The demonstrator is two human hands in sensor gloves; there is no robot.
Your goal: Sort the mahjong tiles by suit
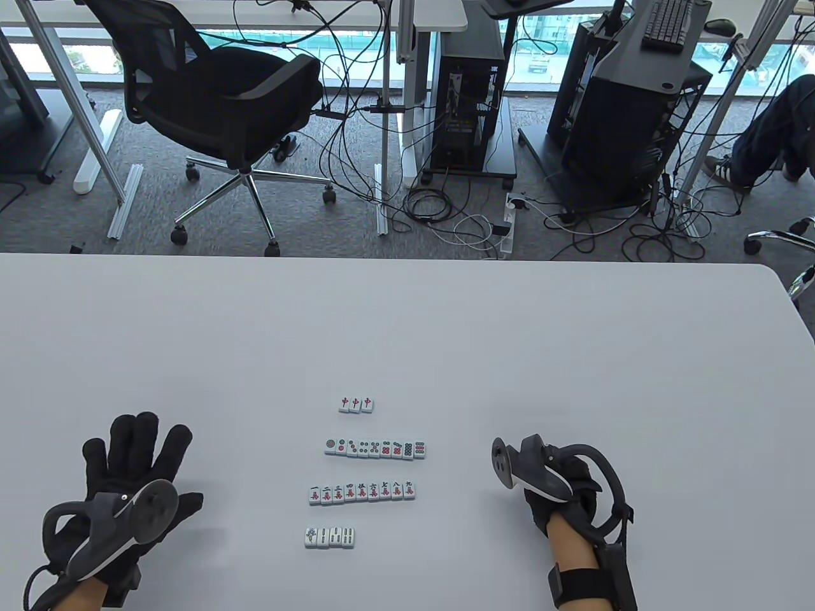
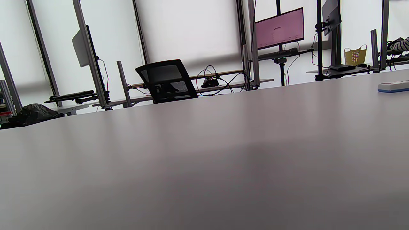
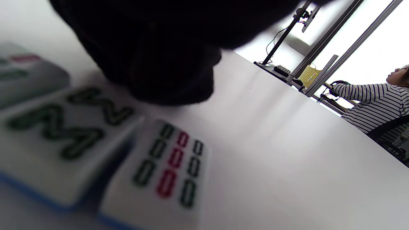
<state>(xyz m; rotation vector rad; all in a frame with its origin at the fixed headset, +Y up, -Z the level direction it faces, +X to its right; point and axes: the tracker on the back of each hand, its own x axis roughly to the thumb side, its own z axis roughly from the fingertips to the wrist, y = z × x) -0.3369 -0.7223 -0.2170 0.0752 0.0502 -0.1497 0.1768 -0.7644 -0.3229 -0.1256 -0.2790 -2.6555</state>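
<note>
- Left hand (image 1: 137,474) lies flat on the worktop (image 1: 573,356), well to the left of the bamboo row (image 1: 329,537), fingers spread wide and holding nothing.
- Right hand (image 1: 560,490) sits well to the right of the bamboo row, knuckles up. The fingers look curled under, but I cannot tell whether they grip anything.
- The right wrist view shows a nine-bamboo tile (image 3: 159,172) and an eight-bamboo tile (image 3: 60,140) face up on the worktop, right under that glove. Part of a third tile shows at the edge.
- The bamboo row has only five tiles, so these strays likely belong at its right end.
- Beyond the bamboo row lie the characters row (image 1: 362,492), then the circles row (image 1: 375,449), then the red dragon trio (image 1: 356,404).
- Risk: the tiles are small, smooth, glossy blocks with rounded edges and blue backs. A padded fabric glove could let one slip or flip face down.
- Risk: the worktop is slick and matt grey. A sliding tile could nudge the tightly packed rows out of line.
- Risk: the bulky tracker on the hand could sweep the characters row on the way in.
</note>
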